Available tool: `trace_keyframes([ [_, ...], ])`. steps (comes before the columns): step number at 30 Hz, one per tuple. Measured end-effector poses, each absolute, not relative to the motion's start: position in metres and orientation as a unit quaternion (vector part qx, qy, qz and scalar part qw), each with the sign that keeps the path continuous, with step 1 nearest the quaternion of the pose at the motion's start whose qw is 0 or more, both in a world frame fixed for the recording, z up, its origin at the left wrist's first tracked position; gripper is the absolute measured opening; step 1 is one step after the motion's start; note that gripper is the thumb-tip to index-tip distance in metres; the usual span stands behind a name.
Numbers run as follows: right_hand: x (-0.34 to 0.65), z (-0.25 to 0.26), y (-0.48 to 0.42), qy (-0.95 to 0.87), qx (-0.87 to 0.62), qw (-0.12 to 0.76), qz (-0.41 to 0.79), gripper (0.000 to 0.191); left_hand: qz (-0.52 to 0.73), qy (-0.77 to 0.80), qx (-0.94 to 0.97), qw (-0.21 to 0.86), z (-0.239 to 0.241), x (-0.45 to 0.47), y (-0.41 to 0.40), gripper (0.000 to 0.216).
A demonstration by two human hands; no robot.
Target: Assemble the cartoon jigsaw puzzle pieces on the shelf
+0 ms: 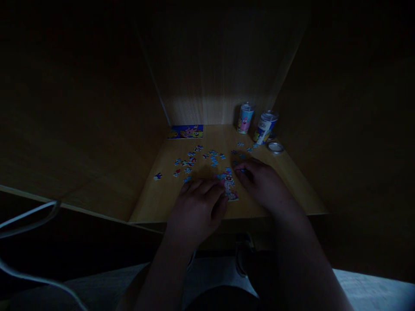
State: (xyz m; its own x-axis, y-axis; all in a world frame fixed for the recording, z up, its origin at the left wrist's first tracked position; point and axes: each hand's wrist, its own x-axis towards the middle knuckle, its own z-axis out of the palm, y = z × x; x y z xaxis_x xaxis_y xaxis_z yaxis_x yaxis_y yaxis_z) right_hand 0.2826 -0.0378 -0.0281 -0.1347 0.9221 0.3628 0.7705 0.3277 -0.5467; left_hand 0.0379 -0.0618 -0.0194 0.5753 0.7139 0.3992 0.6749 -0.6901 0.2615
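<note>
A partly joined jigsaw puzzle lies flat near the front of the wooden surface, with a cartoon figure on it. My left hand rests at its left side, fingers curled together over its edge and hiding part of it. Just to the puzzle's upper right, my right hand is closed in a pinch on a small bluish jigsaw puzzle piece, mostly covered by the fingers. Several loose pieces are scattered beyond my left hand, and other pieces lie beyond my right hand.
Two cartoon-printed cans stand at the back right, with a round metal lid in front. A printed picture sheet lies at the back left. Wooden panels enclose the dim space. A white cable hangs at lower left.
</note>
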Motion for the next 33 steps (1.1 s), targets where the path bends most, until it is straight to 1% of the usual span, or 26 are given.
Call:
trace_keyframes([
  [27,0.2823,-0.0277,-0.039,-0.743,-0.57,0.331,0.112,0.014,0.249,0.389,0.886,0.035,-0.0174,0.0389,-0.0636,0.018],
  [33,0.2819,-0.0263,-0.0387,-0.745,-0.569,0.331,0.107,0.015,0.249,0.393,0.885,0.036,-0.0166,0.0392,-0.0636,0.021],
])
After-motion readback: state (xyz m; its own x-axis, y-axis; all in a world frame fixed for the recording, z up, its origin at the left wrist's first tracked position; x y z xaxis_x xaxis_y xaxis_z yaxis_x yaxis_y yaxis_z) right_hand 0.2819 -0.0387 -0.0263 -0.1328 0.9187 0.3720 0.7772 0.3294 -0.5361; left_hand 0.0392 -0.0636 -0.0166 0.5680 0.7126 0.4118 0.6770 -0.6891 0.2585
